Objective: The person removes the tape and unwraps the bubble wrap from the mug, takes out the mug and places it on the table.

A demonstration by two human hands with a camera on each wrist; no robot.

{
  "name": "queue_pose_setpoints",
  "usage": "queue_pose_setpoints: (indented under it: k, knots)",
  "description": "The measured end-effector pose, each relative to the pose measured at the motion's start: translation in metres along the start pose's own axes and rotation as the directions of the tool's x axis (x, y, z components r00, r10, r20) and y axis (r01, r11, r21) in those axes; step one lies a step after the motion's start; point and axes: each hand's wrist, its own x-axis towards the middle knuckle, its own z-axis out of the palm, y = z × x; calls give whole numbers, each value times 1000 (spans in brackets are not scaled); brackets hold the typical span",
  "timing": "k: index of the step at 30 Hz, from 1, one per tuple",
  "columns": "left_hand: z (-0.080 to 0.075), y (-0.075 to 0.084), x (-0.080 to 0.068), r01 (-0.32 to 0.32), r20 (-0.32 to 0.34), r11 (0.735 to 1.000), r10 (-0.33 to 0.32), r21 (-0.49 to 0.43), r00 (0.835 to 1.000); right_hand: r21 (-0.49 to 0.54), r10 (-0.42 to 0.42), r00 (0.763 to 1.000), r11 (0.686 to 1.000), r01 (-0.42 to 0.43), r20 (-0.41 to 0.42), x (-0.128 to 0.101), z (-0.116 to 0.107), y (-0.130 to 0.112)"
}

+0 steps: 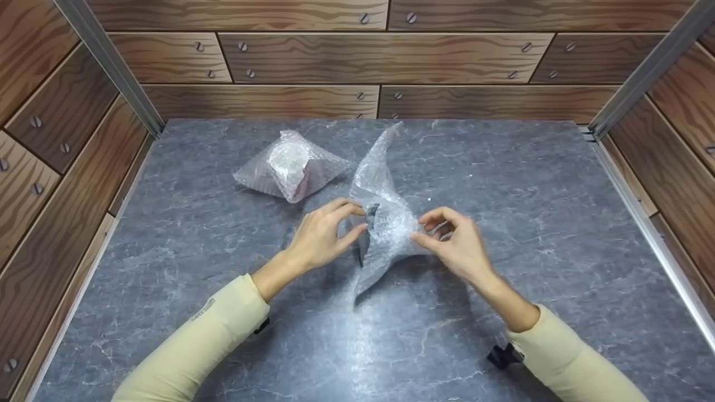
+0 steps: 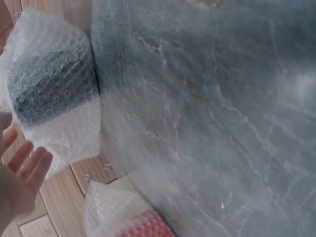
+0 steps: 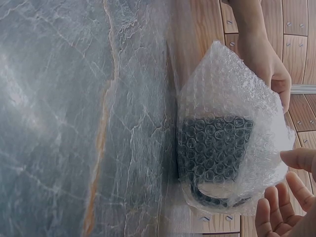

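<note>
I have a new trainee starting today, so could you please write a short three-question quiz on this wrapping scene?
1. True or false: both hands hold the bubble wrap around the dark mug.
2. Which lies behind the left hand? A) a roll of tape B) a second wrapped bundle C) a pair of scissors
3. Fill in: through its wrap in the left wrist view, the second bundle shows something ____ in colour.

Key
1. True: the left hand and the right hand each pinch a side of it, above the grey table.
2. B
3. red
</note>
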Motion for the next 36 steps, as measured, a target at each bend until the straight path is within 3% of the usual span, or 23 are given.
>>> queue_pose_setpoints:
  k: [16,36]
  knots:
    - [4,-1,-2,13,49,998,-10,-65,999,16,1,1000,1000,-2,8,1,1,-1]
    - [7,-2,-2,23,55,996,-18,-86,998,27,-8,999,1000,7,32,0,0,-3]
